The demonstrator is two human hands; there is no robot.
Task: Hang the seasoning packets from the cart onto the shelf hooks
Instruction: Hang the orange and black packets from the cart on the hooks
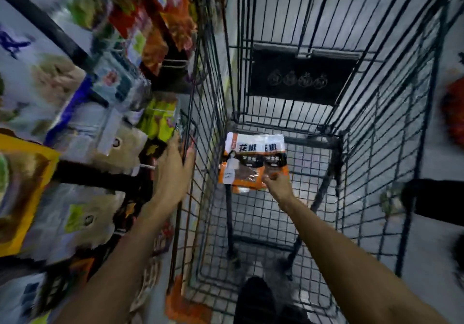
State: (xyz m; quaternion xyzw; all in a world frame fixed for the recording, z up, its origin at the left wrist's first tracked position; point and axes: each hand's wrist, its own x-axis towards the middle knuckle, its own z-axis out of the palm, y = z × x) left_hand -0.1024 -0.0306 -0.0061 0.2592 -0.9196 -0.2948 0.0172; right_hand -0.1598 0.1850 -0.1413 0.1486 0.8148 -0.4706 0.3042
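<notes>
Draw the Sichuan pepper seasoning packets [253, 158] straight up, held together, so no corner snags the wire cart [326, 144]. They lie in its basket, where the right hand [277, 185] has a narrow grip pinching their lower edge. The left hand [173, 168] lies against the cart's side wall; blur hides its grip

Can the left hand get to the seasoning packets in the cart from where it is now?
Probably not directly: the left hand sits at the cart's wire side wall, by the shelf, and that wall stands between it and the seasoning packets. The right hand grips them.
</notes>
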